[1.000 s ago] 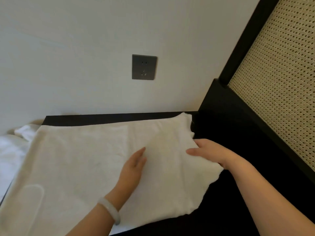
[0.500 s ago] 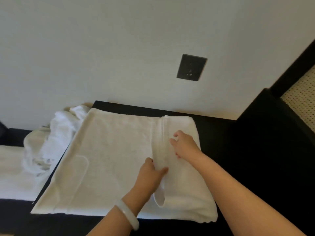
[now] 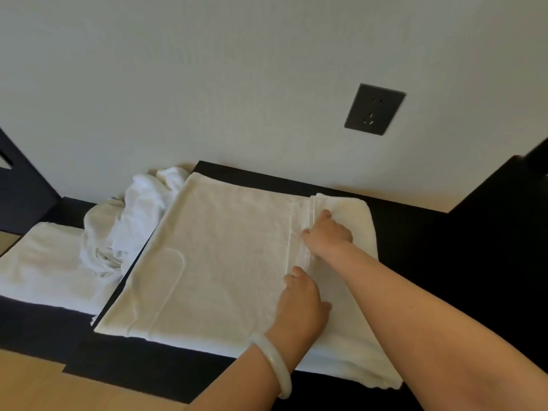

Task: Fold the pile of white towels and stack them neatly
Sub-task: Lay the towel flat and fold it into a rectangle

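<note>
White towel (image 3: 225, 262): flat on black table (image 3: 439, 262), right part folded over. Left hand (image 3: 302, 302), right hand (image 3: 327, 236): both pinching the folded hem. Crumpled towel pile (image 3: 139, 221): against the table's left edge.

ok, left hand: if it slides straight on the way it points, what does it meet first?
The left hand points along the towel hem, so it likely meets the right hand first; depth unclear.
</note>
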